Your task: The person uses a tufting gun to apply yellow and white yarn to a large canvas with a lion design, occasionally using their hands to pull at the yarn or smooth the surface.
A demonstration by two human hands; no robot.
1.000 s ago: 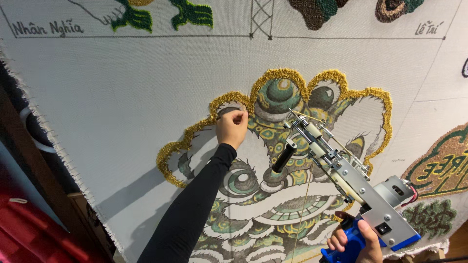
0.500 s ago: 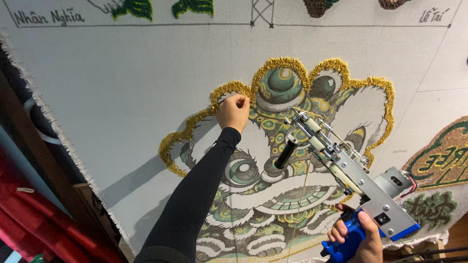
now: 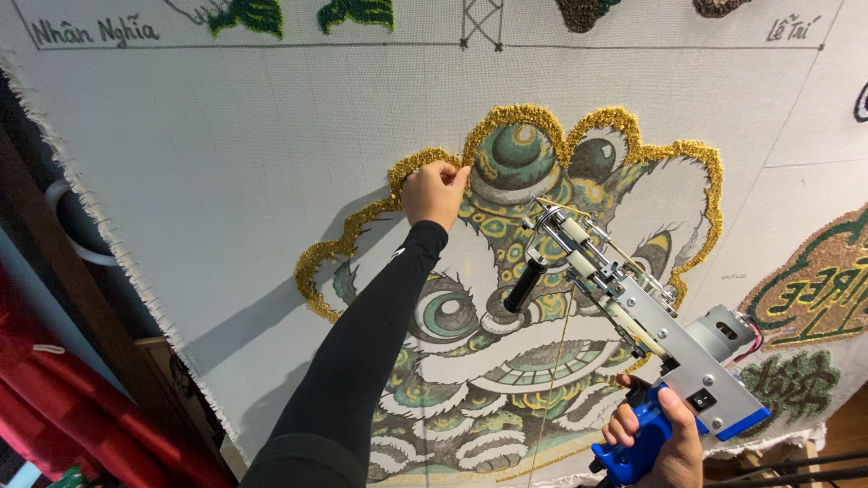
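Left hand (image 3: pixel 435 192) pinched shut on the gold tufted outline (image 3: pixel 425 163), at about ten o'clock of the lion-head design (image 3: pixel 506 361) on the stretched cloth (image 3: pixel 226 181). Right hand (image 3: pixel 655 438) wrapped tight round the blue grip of the tufting gun (image 3: pixel 633 316), at five o'clock of the design. Gun angled up toward eleven o'clock, tip close to the cloth near the green eye (image 3: pixel 517 149); contact unclear.

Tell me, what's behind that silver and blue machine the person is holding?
Behind the tufting gun is the white cloth with a lion-head drawing edged in gold yarn. The gun covers part of the lion's right cheek, so that bit cannot be seen. The right hand grips its blue handle.
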